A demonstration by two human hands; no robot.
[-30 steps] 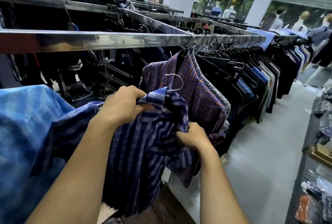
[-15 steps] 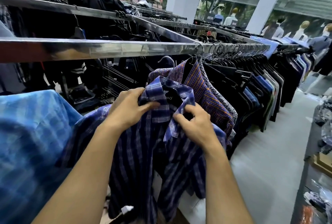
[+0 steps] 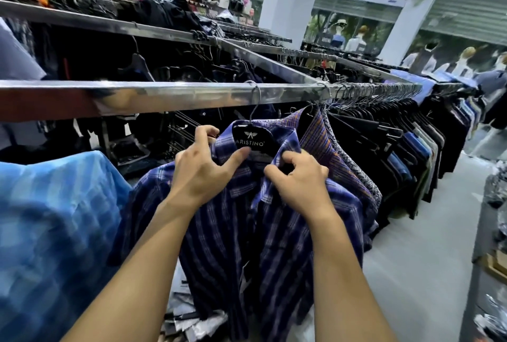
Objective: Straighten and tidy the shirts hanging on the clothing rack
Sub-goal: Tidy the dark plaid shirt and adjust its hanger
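Observation:
A dark blue plaid shirt (image 3: 225, 237) hangs on a black hanger (image 3: 251, 137) whose wire hook sits over the steel rack rail (image 3: 170, 94). My left hand (image 3: 203, 168) grips the shirt's left collar and shoulder, thumb pressed near the hanger label. My right hand (image 3: 299, 179) pinches the right side of the collar. Just behind it hangs a purple and orange striped shirt (image 3: 321, 136), then a tight row of dark shirts (image 3: 397, 149) runs to the right along the rail.
A light blue garment (image 3: 52, 221) bulks at my left. A second, higher rail (image 3: 109, 26) with dark clothes runs behind. The grey aisle floor (image 3: 417, 259) lies to the right, edged by a low shelf (image 3: 491, 259). Mannequins stand far back.
The blue plaid shirt has been lifted and its hanger hook now rests on the rail. Both hands have moved up to the collar, on either side of the hanger.

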